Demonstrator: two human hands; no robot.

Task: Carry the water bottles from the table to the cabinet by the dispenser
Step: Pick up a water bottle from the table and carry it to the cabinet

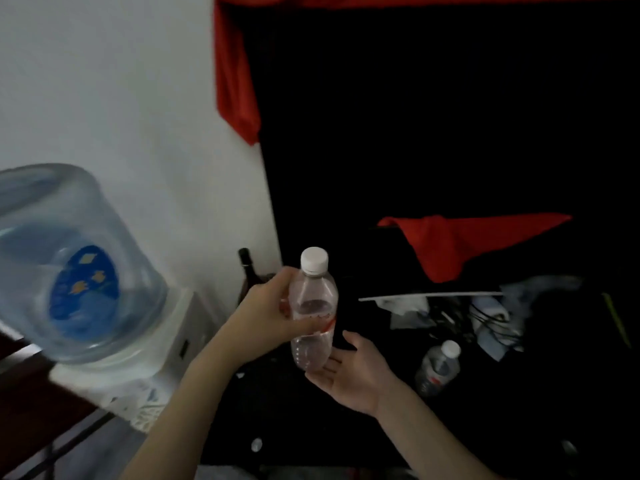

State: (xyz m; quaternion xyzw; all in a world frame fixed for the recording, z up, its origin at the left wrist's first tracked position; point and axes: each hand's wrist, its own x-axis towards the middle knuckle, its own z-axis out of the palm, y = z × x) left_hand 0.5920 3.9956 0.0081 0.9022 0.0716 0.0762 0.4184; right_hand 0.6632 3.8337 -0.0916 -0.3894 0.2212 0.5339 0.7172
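Observation:
My left hand (268, 311) grips a clear water bottle (313, 306) with a white cap and a red label, held upright in the air at the middle of the view. Palm up and with straight fingers, my right hand (349, 374) lies just under the bottle's base, touching or nearly touching it. A second small water bottle (438, 367) with a white cap stands on the dark table (485, 427) to the right. The water dispenser (145, 362) with its big blue jug (72, 261) is at the left.
A dark glass bottle (246, 271) stands by the white wall behind my left hand. Red cloth (457, 244) and a heap of papers and cables (485, 317) cover the back right of the table. A lace cloth (145, 407) hangs under the dispenser.

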